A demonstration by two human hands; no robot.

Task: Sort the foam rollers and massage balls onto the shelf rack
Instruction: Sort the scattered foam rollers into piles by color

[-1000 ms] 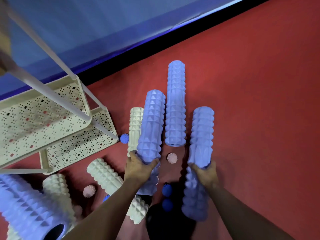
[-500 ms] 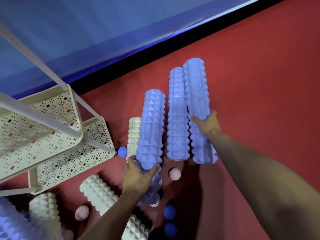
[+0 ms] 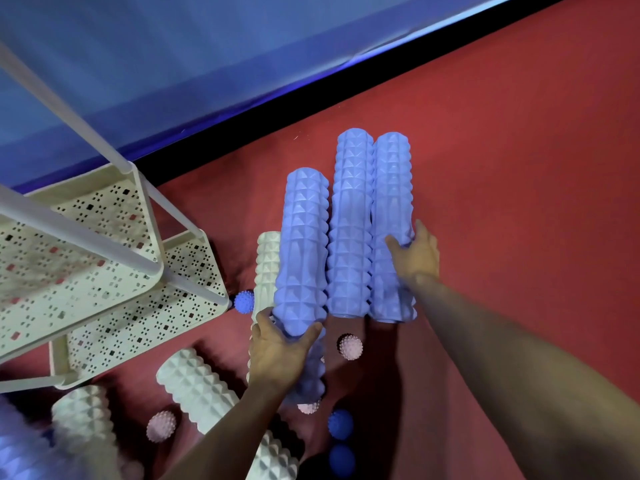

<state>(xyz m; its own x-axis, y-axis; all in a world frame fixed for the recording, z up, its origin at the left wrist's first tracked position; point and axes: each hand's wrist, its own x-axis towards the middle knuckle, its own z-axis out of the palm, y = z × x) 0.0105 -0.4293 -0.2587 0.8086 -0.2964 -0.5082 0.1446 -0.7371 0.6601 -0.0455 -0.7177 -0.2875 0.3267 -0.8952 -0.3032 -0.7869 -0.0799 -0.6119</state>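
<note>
Three blue foam rollers lie side by side on the red floor. My left hand grips the near end of the left blue roller. My right hand is closed around the right blue roller, which lies against the middle blue roller. A cream roller lies left of them. The cream perforated shelf rack stands at the left. Spiky massage balls are scattered nearby: a blue ball by the rack, a pink ball, another pink ball and two blue balls near me.
More cream rollers lie on the floor at the lower left, with another cream roller and a blurred blue roller at the corner. A blue wall with a black base strip runs behind. Red floor stretches to the right.
My right hand carried its blue roller forward and laid it against the middle blue roller. My left hand kept its grip on the left roller, which stayed roughly where it was.
</note>
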